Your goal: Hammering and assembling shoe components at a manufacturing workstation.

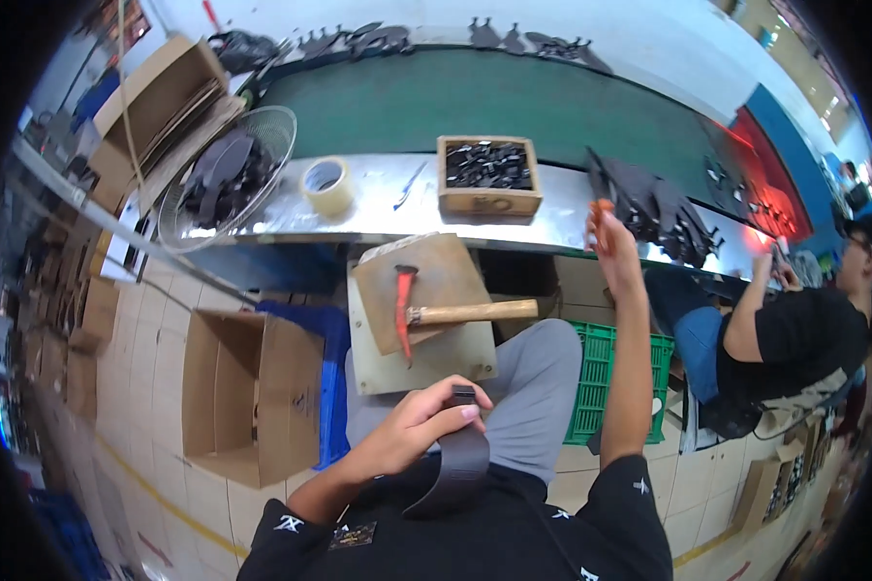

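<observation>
My left hand [426, 421] is closed on a dark strap [463, 463] near my lap, with a small black end piece at its top between thumb and fingers. My right hand [612, 247] is stretched out to the bench edge, its fingers closed around an orange-handled tool [602, 206]. The tool's exact kind is not clear. Just right of it lies a heap of dark flat straps [659, 213]. Before me, a hammer [475, 312] with a red head and wooden handle rests on a brown board [373, 290] over a pale block [378, 373].
A wooden box [489, 203] of small black parts, a tape roll [327, 186], a blue pen-like tool [409, 186] and a wire basket [179, 218] of dark pieces stand along the bench. A green conveyor belt [436, 97] lies behind. A cardboard box [225, 426], green crate [591, 378] and co-worker [794, 329] flank me.
</observation>
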### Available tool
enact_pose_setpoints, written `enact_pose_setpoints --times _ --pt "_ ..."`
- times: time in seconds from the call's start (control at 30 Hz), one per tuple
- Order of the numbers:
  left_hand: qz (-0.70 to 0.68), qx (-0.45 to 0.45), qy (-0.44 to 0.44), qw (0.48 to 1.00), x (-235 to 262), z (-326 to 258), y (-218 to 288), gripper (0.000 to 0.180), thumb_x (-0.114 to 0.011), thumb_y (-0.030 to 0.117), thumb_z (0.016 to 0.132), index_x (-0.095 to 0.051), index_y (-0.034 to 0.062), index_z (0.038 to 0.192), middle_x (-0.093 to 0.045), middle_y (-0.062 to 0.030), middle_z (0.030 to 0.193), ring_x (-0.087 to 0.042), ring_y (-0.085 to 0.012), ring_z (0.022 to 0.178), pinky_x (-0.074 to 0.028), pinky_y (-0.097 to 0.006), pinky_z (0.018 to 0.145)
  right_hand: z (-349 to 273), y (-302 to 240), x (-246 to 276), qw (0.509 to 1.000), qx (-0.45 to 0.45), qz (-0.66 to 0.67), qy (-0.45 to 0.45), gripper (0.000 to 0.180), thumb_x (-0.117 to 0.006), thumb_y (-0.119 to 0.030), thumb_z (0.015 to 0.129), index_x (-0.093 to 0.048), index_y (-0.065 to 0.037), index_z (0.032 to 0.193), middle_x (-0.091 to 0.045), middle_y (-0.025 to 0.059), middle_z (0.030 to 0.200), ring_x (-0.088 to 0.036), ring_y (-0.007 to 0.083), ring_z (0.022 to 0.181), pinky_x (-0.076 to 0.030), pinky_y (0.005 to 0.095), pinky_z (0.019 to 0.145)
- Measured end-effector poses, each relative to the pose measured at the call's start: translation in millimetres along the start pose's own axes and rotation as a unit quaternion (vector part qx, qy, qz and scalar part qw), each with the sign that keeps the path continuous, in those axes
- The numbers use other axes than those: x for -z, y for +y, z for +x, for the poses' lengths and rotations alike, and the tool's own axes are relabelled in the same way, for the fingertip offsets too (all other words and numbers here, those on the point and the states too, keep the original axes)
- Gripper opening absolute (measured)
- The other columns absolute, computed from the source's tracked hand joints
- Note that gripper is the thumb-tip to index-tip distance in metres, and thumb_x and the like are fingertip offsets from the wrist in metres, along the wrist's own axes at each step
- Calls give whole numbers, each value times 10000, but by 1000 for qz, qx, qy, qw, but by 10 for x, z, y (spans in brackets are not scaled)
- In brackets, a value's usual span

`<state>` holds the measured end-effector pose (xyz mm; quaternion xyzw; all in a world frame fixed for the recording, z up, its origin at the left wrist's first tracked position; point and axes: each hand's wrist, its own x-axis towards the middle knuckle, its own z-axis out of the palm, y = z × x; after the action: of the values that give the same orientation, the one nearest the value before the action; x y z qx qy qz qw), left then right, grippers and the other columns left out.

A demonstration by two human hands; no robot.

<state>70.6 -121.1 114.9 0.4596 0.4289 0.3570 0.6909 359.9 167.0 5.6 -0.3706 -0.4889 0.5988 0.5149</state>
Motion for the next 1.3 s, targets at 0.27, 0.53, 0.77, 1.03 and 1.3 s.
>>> enact_pose_setpoints --times 0.27,0.53,0.77,1.03,1.3 --pt "-48 17 -59 997 17 -26 -66 255 -567 216 1003 -668 -18 1002 -670 -46 938 -581 -94 896 -465 -267 827 -1830 -1022 -833 904 -144 -184 -358 211 -644 -119 848 -664 23 1003 -580 136 1232 -625 228 1050 -503 352 922" --pt "-38 10 -92 995 4 -21 -71 270 -585 234 998 -681 -18 999 -675 -38 883 -552 -75 825 -447 -254 748 -2008 -1499 -954 822 -108 -351 -436 337 -589 -12 731 -644 0 1063 -510 210 1334 -513 378 1240 -412 434 1058" --pt "-28 17 -89 995 26 -47 -110 259 -584 209 991 -680 -30 969 -695 -76 869 -598 -111 813 -465 -269 749 -2025 -1557 -1113 784 -99 -438 -429 298 -618 -34 720 -660 8 1011 -533 206 1285 -543 369 1178 -433 431 1030" --pt "-31 43 -94 994 57 -70 -146 237 -584 177 989 -685 -38 970 -719 -99 904 -650 -133 846 -489 -270 788 -2016 -1614 -1233 762 -136 -456 -440 260 -626 -49 735 -658 40 978 -552 205 1180 -588 366 1058 -483 403 938" --pt "-13 32 -51 998 66 -107 -219 319 -627 251 975 -670 -37 843 -500 7 609 -352 -40 587 -281 -271 514 -2062 -1631 -1323 767 -142 -458 -426 229 -577 -4 707 -665 61 909 -573 216 1018 -610 386 849 -525 404 783"
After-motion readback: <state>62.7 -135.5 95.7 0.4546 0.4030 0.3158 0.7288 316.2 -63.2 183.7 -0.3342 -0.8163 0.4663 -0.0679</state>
